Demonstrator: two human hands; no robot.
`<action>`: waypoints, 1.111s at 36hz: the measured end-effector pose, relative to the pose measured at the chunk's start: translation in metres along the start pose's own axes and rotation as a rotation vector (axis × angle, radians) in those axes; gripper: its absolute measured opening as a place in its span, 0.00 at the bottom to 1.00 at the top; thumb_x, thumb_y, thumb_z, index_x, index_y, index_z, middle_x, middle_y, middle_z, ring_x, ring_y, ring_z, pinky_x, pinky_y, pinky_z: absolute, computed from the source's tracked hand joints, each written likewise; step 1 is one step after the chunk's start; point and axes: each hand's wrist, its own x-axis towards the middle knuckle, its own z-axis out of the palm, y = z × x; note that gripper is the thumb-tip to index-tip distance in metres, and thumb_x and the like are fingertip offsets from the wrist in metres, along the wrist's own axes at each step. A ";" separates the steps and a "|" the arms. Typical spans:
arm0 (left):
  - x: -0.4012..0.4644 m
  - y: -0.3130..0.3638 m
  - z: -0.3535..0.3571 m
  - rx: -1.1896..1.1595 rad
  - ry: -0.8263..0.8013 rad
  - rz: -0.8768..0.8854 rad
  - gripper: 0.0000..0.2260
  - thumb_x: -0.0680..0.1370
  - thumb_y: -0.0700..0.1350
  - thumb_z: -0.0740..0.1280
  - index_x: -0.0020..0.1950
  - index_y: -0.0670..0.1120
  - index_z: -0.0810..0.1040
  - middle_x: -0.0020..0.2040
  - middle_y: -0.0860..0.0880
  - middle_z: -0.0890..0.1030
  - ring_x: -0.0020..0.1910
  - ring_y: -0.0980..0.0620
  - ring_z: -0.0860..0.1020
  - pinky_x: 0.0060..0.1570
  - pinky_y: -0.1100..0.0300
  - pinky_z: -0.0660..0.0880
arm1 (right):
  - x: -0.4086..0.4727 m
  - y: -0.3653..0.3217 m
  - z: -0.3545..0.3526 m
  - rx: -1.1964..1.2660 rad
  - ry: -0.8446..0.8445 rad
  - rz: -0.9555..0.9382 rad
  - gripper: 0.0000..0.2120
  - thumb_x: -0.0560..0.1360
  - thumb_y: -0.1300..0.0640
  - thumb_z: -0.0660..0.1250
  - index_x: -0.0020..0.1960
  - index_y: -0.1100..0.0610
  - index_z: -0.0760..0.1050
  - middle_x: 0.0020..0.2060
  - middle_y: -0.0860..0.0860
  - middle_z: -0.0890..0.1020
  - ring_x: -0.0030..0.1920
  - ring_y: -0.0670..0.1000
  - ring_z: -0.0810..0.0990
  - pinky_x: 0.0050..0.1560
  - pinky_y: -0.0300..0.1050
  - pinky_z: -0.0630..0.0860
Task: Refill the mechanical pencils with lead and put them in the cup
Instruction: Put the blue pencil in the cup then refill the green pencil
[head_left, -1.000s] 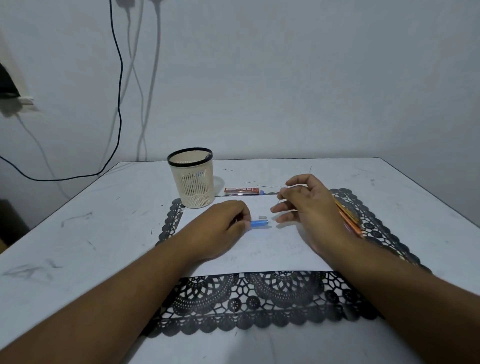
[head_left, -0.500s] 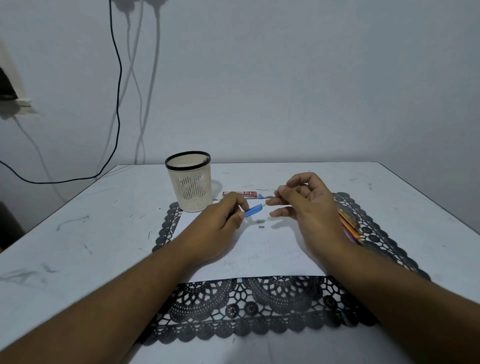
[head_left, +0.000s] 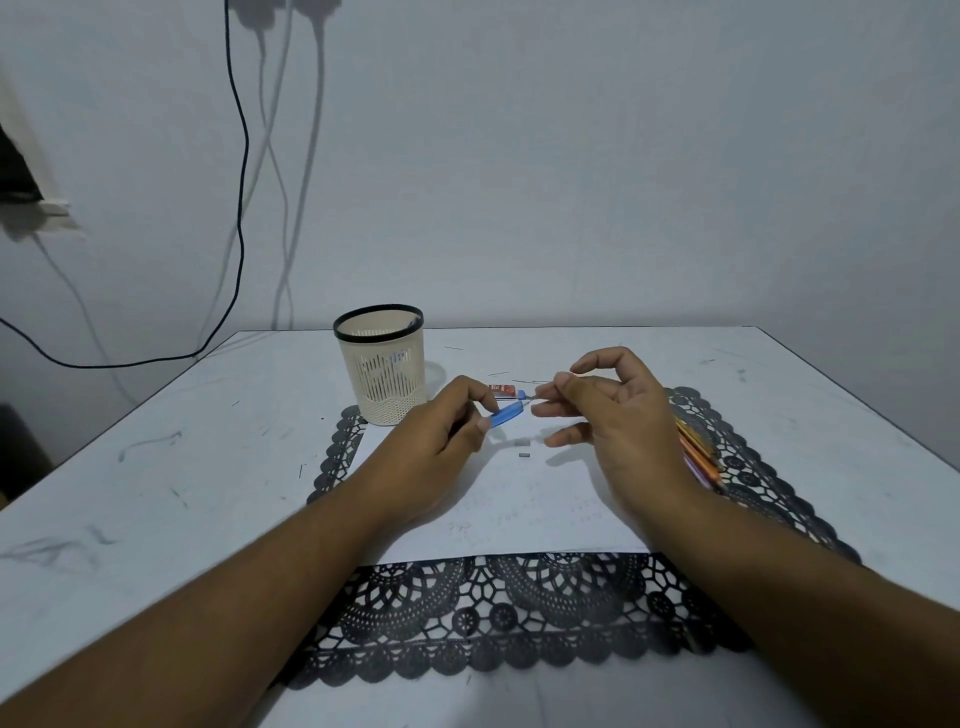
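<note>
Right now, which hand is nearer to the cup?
The left. The left hand, holding the blue pencil, is just right of the cup, close to its base. The right hand is farther right, beyond the pencil's tip.

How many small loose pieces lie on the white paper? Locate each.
2. A pale piece lies just below the blue mechanical pencil; a dark piece sits just nearer the person. Others may be hidden.
</note>
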 end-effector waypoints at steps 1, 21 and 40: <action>0.000 0.000 0.000 -0.001 0.004 0.002 0.06 0.85 0.44 0.60 0.58 0.55 0.74 0.39 0.48 0.78 0.33 0.59 0.69 0.35 0.65 0.64 | 0.000 0.000 0.000 0.004 0.004 0.001 0.06 0.81 0.61 0.70 0.55 0.59 0.75 0.46 0.59 0.88 0.47 0.60 0.88 0.37 0.51 0.84; -0.001 0.001 0.001 -0.031 0.014 -0.006 0.07 0.85 0.44 0.61 0.58 0.54 0.75 0.38 0.55 0.78 0.34 0.60 0.70 0.34 0.66 0.64 | -0.004 -0.005 0.004 -0.084 -0.005 -0.006 0.06 0.82 0.60 0.69 0.57 0.59 0.74 0.45 0.57 0.89 0.47 0.57 0.88 0.36 0.51 0.83; -0.001 0.002 0.001 -0.037 0.027 -0.003 0.07 0.85 0.43 0.62 0.58 0.55 0.76 0.40 0.51 0.78 0.37 0.52 0.73 0.36 0.63 0.65 | -0.003 -0.001 0.003 -0.098 -0.031 0.008 0.03 0.81 0.62 0.70 0.54 0.60 0.76 0.45 0.55 0.89 0.48 0.58 0.88 0.38 0.51 0.82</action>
